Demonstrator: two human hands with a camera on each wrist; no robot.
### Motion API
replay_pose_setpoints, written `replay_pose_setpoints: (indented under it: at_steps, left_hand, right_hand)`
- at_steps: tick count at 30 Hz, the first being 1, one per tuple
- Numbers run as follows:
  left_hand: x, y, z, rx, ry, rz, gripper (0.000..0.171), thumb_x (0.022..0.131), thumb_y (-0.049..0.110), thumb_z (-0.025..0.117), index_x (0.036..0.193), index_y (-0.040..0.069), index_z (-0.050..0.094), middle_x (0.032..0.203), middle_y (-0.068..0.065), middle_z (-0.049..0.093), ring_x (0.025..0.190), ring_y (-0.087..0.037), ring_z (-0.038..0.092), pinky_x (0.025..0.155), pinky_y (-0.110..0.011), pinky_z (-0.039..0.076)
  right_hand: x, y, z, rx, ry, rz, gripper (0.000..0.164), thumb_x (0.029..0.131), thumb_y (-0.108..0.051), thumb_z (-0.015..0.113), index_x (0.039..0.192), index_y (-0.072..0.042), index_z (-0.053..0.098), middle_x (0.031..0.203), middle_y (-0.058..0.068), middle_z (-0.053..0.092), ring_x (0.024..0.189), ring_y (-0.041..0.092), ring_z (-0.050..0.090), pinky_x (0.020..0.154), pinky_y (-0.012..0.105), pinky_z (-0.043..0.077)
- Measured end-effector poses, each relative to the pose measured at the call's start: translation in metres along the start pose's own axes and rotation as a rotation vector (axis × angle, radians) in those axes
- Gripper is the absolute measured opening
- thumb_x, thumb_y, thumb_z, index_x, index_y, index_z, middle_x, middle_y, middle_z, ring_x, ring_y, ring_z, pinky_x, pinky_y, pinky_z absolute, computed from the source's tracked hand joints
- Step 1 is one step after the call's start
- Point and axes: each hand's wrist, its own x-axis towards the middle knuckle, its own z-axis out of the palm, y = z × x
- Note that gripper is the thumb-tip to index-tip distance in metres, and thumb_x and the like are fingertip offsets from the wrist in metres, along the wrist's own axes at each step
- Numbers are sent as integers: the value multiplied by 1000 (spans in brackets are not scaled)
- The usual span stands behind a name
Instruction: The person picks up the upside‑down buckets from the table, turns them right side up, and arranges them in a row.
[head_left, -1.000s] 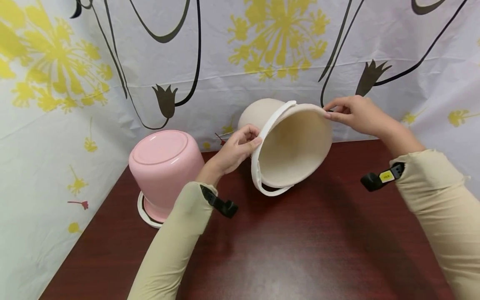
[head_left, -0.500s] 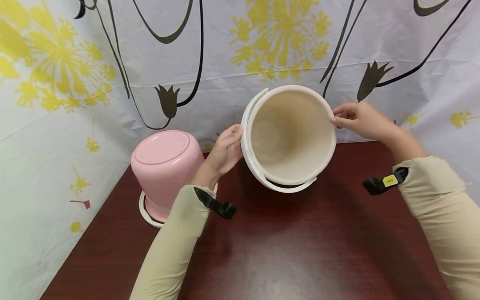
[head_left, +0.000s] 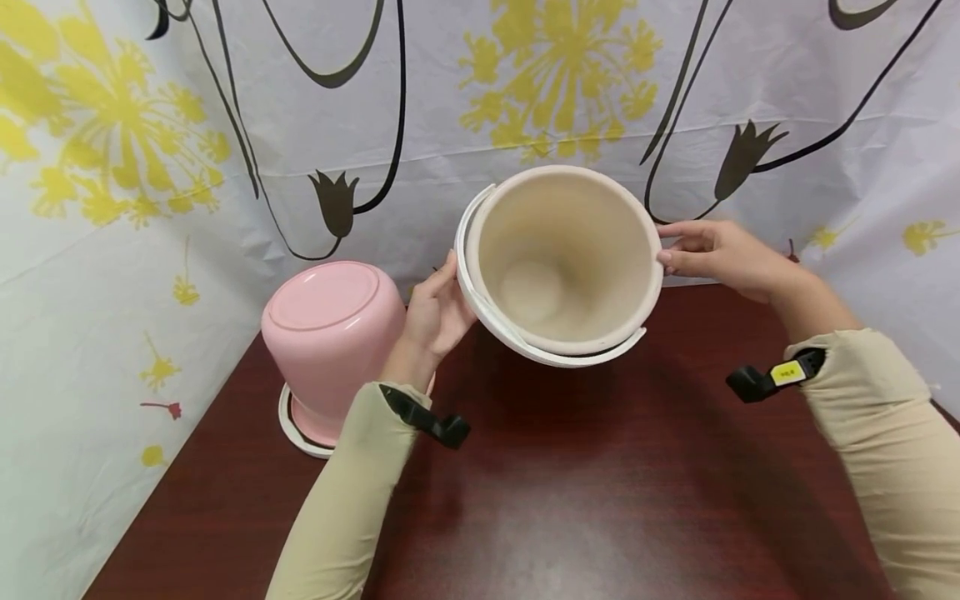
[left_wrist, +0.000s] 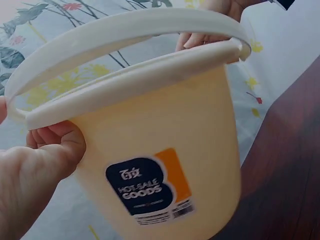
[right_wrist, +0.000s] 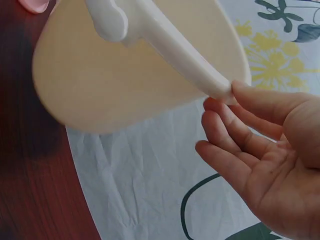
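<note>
A cream plastic bucket (head_left: 592, 242) is tilted over the back of the table, its mouth facing the head camera and nothing inside it. Its white handle (head_left: 504, 332) hangs along the lower left of the rim. My left hand (head_left: 432, 317) grips the rim on the left, with fingers curled beneath the lip in the left wrist view. On the opposite side, my right hand (head_left: 723, 257) pinches the rim between thumb and fingers. A dark blue and orange label (left_wrist: 150, 187) shows on the bucket's outer wall in the left wrist view.
Just left of my left hand, a pink bucket (head_left: 330, 350) stands upside down on the dark red table (head_left: 570, 483), its white handle (head_left: 296, 429) around the base. A floral-print sheet (head_left: 450, 108) hangs behind the table and at the left.
The cream bucket has swung round from facing right to facing the head camera and shifted slightly left. My left hand moved left with it, and my right hand came slightly lower.
</note>
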Motion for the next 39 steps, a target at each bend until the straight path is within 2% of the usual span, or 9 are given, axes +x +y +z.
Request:
replay_pose_setpoints:
  at_steps: [8,12,15,17,19,22,26,33,39]
  left_hand:
    - [4,1,-3,-21,-7,-79,31,101,30,28,118,13,47,109,-3,53,96,-14,53,78,-29,42]
    - [7,0,-2,-35,20,-109,30,101,31,28,101,13,52,94,-2,54,88,-15,52,76,-29,41]
    - [10,-1,-1,-44,58,-124,32,100,31,30,80,12,46,76,0,46,74,-13,47,70,-26,41]
    - [12,-2,0,-55,90,-135,34,100,30,32,73,12,41,73,0,43,71,-13,45,68,-25,42]
    - [12,-3,0,-68,127,-150,35,100,30,34,71,12,40,72,0,43,69,-13,45,67,-25,42]
    - [14,-5,0,-83,176,-167,32,99,29,37,75,11,46,77,-2,48,73,-14,48,66,-25,44]
    - [15,-8,-1,-92,215,-182,28,98,29,39,81,10,51,81,-3,51,72,-14,49,65,-25,45]
    - [17,-12,-5,-92,251,-208,24,99,29,39,95,9,52,87,-5,50,73,-15,49,65,-24,45]
    - [18,-14,-7,-94,261,-225,25,98,29,40,95,9,52,86,-6,50,71,-15,48,64,-24,45]
  right_hand:
    - [2,-5,-1,73,118,85,48,89,-22,61,128,4,48,89,-15,65,80,2,62,73,16,48]
    - [4,-5,-2,117,134,110,39,88,-24,63,121,-5,57,89,-15,65,80,2,63,73,18,49]
    - [5,-3,-1,156,151,110,23,86,-24,64,107,-15,65,87,-13,65,78,3,63,71,18,50]
    - [5,-1,0,189,164,106,12,86,-23,64,97,-20,68,86,-13,65,77,3,63,70,18,50]
    - [6,1,0,224,174,105,6,86,-22,64,89,-24,69,85,-12,65,76,3,63,68,18,50]
    - [8,5,1,275,177,102,9,86,-19,64,83,-26,70,84,-12,66,75,3,63,68,18,51]
    - [9,9,3,280,175,99,10,87,-18,63,84,-25,70,84,-12,66,74,4,63,67,19,51]
    - [10,16,4,217,170,136,9,88,-21,62,93,-20,69,82,-13,65,73,4,63,68,18,50]
    - [11,18,5,170,162,169,26,88,-25,61,108,-8,65,81,-12,65,74,2,62,70,19,50]
